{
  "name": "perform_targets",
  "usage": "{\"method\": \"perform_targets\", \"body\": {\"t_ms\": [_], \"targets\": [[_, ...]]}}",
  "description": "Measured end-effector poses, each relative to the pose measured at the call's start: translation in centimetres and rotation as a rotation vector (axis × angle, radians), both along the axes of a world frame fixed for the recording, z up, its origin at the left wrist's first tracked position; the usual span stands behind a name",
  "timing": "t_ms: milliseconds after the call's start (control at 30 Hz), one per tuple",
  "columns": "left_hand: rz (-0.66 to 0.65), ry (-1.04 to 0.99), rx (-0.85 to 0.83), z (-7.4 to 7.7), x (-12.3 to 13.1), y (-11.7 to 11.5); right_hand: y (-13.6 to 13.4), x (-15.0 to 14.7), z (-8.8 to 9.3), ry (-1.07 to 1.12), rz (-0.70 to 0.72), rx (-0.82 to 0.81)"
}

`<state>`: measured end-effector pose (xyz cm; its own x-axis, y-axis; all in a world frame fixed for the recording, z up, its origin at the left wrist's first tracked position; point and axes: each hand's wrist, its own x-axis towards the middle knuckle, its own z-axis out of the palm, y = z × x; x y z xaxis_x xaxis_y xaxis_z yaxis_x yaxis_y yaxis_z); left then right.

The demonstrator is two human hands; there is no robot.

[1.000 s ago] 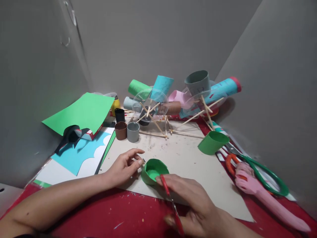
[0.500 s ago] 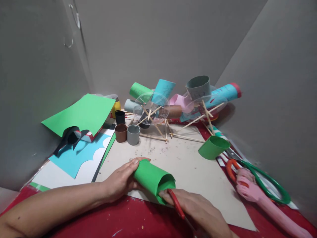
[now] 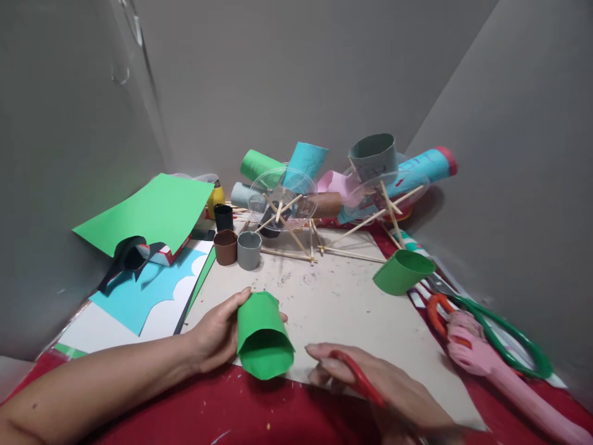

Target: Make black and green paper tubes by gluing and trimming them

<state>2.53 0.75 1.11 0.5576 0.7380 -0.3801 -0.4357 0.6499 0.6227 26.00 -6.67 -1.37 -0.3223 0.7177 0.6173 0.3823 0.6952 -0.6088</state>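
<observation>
My left hand [image 3: 220,334] is wrapped round the side of a green paper tube [image 3: 262,327], whose open end faces down and toward me. To the right of the tube, apart from it, is my right hand [image 3: 365,377]. It holds red-handled scissors [image 3: 364,380], the loop hooked round its fingers; their blades point back toward the bottom edge and are mostly hidden and blurred. Beyond the tube stand short brown [image 3: 225,247], grey [image 3: 249,250] and black [image 3: 223,217] paper cylinders. Another green paper tube [image 3: 403,272] leans near the board's right edge.
A beige board [image 3: 324,303] covers much of the red table [image 3: 241,408]. At the back stands a stick frame with clear plastic discs [image 3: 283,201] and coloured paper tubes. Green sheet [image 3: 152,210] and cut papers lie left; green-handled scissors [image 3: 504,340] and a pink glue gun [image 3: 500,377] lie right.
My right hand has drawn out of the tube's opening and moved right with the scissors. My left hand has shifted slightly left and turned the tube's open end more toward me.
</observation>
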Motion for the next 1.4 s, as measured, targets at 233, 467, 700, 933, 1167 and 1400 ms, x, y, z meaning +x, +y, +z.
{"method": "perform_targets", "body": {"t_ms": [233,467,700,933,1167,1400], "targets": [[-0.108,-0.07,-0.08,-0.5,-0.6,0.4,2.3,-1.5,0.6,-0.05,-0.022,-0.344],[-0.226,-0.144,-0.117,-0.6,-0.7,0.5,2.8,-1.6,0.1,-0.188,0.05,-0.457],[-0.279,-0.072,-0.081,-0.2,-0.7,0.2,2.4,-1.5,0.7,-0.358,-0.001,-0.411],[-0.273,-0.1,-0.065,-0.9,-1.0,-0.1,1.9,-1.4,1.1,-0.427,0.0,-0.333],[-0.259,-0.086,0.008,-0.6,-1.0,-0.3,2.0,-1.7,1.4,-0.465,-0.045,-0.469],[-0.287,-0.051,0.044,-0.5,-0.9,-0.4,2.0,-1.7,1.3,-0.463,-0.048,-0.515]]}}
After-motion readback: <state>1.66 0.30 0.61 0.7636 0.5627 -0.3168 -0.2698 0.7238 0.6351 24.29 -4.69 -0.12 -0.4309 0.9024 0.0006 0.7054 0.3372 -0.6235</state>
